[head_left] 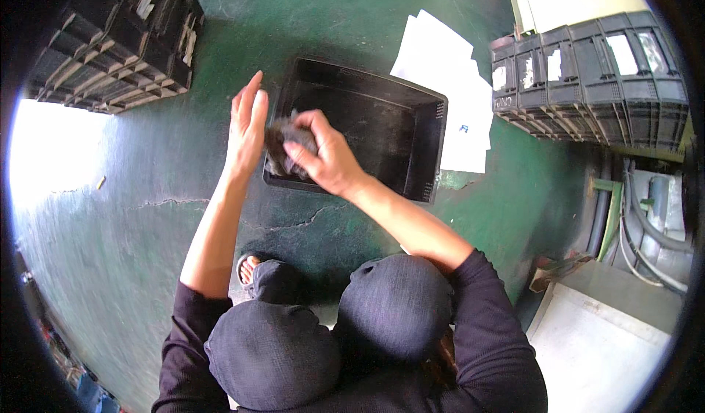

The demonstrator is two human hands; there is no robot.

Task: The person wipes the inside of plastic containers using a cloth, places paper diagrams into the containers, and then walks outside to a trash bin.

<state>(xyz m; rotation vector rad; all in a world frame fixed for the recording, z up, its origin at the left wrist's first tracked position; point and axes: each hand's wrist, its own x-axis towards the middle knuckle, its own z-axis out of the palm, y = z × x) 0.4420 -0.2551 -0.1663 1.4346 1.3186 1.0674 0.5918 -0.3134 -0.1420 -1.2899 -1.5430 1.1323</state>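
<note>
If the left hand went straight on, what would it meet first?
Nothing visible: the left hand has a way that looks free above the green floor, passing left of the black rectangular plastic bin; depth is unclear.

Left hand [246, 130] out flat, fingers [254, 86] mostly straight and pointing far, turned inward to right! Left forearm [217, 233] bare, stretched far. Right hand [328, 152] close by on right, thumb [299, 156] and fingers curled in grip. Right forearm [411, 218] slanting far and left. Both knees [396, 306] bent, near.
</note>
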